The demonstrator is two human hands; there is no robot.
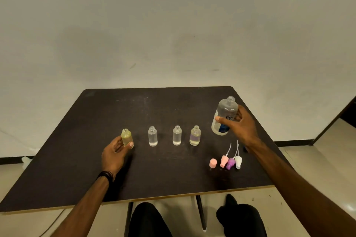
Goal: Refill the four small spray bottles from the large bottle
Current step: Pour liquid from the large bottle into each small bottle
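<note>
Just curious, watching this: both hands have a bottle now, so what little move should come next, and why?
Probably bring the large bottle in the right hand over to the yellowish small bottle that the left hand holds, and tip it. Both are uncapped, and the spray caps lie on the table.

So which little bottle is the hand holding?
The yellowish clear small bottle at the far left end of the row, held by the left hand. The other three small bottles stand alone, untouched.

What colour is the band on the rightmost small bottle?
Purple, on the rightmost small bottle, seen in the head view.
</note>
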